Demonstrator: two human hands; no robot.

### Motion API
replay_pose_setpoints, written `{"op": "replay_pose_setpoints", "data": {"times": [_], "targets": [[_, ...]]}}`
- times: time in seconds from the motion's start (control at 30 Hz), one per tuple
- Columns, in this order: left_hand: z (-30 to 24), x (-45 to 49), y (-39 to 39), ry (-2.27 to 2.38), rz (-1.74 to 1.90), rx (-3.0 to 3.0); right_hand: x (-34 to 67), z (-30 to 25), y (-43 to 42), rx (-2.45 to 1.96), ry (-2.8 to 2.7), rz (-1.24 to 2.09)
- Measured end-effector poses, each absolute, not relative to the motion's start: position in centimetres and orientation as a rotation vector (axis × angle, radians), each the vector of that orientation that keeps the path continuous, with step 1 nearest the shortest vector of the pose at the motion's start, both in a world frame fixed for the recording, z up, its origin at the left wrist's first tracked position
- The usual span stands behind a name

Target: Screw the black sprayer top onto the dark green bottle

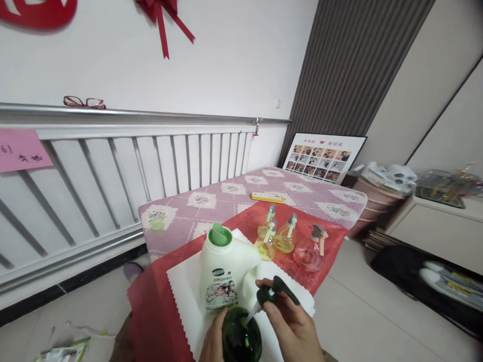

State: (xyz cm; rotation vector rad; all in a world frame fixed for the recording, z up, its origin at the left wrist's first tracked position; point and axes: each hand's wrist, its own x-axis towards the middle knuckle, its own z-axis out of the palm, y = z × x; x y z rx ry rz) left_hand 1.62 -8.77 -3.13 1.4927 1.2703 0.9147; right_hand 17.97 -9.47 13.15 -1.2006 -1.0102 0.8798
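Observation:
My left hand (213, 344) is wrapped round a dark green bottle (242, 343) at the table's near edge. In my right hand (294, 329) is a black pump head (265, 296), gripped between the fingers. Its pale tube slants down to the bottle's mouth; how far it goes inside I cannot tell. Just beyond the bottle stands a white detergent jug (219, 271) with a green spout (220, 235) on top. To its right are several small spray bottles, including yellowish ones (285, 243) and a pink one (307, 254).
A scalloped white sheet (181, 288) lies over a red cloth (151, 311) on the flowered tablecloth (214, 199). Farther off are a light green cap (157, 223) and a yellow box (267, 197). A white radiator (181, 162) runs behind; a black bag (403, 275) is on the right.

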Motion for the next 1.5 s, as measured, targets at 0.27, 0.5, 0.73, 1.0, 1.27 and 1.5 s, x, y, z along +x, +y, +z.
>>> {"op": "replay_pose_setpoints", "data": {"times": [0.27, 0.5, 0.73, 1.0, 1.27, 1.5], "targets": [[-2.0, 1.7, -9.2, 1.274, 0.943, 1.541, 17.6, 9.5, -10.4, -1.247, -1.31, 0.926], [-1.7, 1.9, -9.1, 1.282, 0.911, 1.527, 18.6, 9.2, -10.4, -1.303, -1.527, 0.836], [-2.3, 1.7, -8.8, 1.238, 0.866, 1.559, 18.6, 10.1, -10.3, -1.284, -1.694, 0.762], [-2.8, 1.2, -8.7, 1.212, 0.818, 1.568, 18.5, 9.8, -10.1, -1.309, -1.713, 0.708], [-2.1, 2.0, -9.2, 1.287, 0.941, 1.539, 18.4, 8.3, -10.2, -1.411, -1.592, 0.791], [-1.6, 1.7, -8.9, 1.276, 0.817, 1.574, 18.5, 9.4, -10.3, -1.332, -1.658, 0.791]]}}
